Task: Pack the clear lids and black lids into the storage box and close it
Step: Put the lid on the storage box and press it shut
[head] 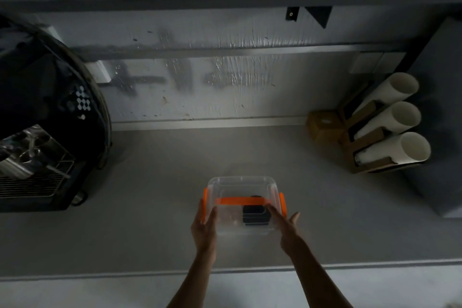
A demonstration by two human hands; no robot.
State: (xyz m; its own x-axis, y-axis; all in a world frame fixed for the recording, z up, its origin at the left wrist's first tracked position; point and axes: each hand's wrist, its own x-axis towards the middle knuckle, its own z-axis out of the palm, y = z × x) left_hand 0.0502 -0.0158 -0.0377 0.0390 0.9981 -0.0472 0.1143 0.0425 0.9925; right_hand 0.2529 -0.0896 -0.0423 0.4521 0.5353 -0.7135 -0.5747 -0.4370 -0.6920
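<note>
Where the grey counter (150, 207) nears its front edge, the clear storage box (240, 184) sits between both hands. Black lids (253, 215) are stacked inside, seen through the near wall; clear lids not made out. An orange bar (240, 200) crosses the top. Left hand (205, 229) lies flat against the box's left side, fingers straight over an orange clasp (205, 204). Right hand (286, 229) lies against its right side, fingers straight, thumb spread away. Well right of the box: white cup stacks (397, 117). Well left: a dark coffee machine (50, 120).
</note>
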